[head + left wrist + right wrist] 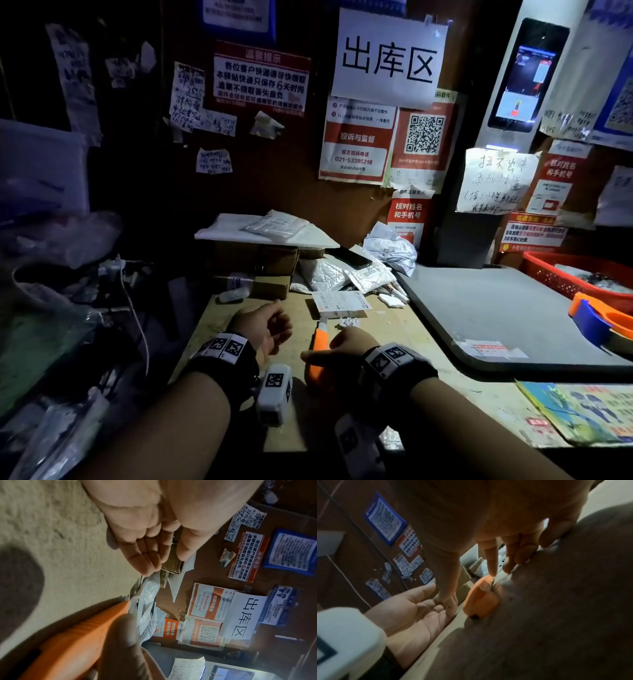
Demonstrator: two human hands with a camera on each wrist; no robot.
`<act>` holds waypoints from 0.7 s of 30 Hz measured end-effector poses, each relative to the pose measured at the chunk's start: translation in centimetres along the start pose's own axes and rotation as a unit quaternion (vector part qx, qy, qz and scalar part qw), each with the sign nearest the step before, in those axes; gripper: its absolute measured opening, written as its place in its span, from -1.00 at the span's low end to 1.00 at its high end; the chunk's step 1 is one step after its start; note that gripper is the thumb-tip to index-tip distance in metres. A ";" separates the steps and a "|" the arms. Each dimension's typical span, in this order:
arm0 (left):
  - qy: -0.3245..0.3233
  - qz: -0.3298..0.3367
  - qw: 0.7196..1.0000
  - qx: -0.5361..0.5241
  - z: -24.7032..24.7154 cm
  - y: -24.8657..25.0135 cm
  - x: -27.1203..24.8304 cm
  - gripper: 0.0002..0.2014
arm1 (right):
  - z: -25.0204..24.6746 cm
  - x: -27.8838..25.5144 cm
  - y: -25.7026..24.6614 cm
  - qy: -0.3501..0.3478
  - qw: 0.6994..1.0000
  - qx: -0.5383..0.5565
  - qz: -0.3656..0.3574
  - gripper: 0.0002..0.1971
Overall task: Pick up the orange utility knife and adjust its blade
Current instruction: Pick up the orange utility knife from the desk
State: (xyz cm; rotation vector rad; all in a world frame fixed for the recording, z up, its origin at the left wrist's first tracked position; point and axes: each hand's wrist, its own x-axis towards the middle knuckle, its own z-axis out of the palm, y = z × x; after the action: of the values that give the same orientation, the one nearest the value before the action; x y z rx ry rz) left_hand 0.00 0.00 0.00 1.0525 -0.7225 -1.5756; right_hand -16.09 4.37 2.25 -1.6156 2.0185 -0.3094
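The orange utility knife (321,340) lies lengthwise on the worn tabletop (246,404), its pale blade end pointing away from me. My right hand (337,346) straddles it: the thumb (120,642) crosses the orange utility knife (77,635), and the index fingertip (492,573) touches the far end of the orange utility knife (481,599). The other fingers reach down to the table beside it. My left hand (270,329) rests just left of the knife and holds nothing. The left hand (154,563) has its fingers straight and together, palm showing (412,615).
Cardboard boxes (270,270), silver mailer bags (329,274) and a black phone (349,257) crowd the back of the table. A printed label (342,303) and a paper scrap (347,322) lie beyond the knife. A grey board (496,308) and red basket (565,274) sit right; cables (133,308) hang left.
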 end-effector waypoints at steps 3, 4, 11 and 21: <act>0.003 0.006 0.999 0.042 0.1 0.3 0.1 -0.79 | 0.7 0.5 0.0 -0.002 0.998 -0.056 0.022 -0.25; 0.001 0.006 0.999 0.050 0.1 0.2 0.1 -0.80 | 0.8 0.5 -0.2 0.002 0.998 -0.065 0.024 -0.26; 0.001 0.026 0.999 0.020 -0.1 0.3 -0.2 -0.80 | 1.0 0.7 -0.2 0.107 0.992 -0.057 0.024 -0.33; 0.026 0.023 0.999 0.022 0.0 0.0 0.5 -0.79 | -0.9 0.1 2.3 0.131 0.957 0.254 -0.050 -0.68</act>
State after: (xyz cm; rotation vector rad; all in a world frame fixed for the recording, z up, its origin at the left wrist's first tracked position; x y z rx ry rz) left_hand -0.02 -0.46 -0.11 1.0978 -0.7449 -1.4937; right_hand -18.48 4.70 1.87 -1.3976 1.8319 -1.0363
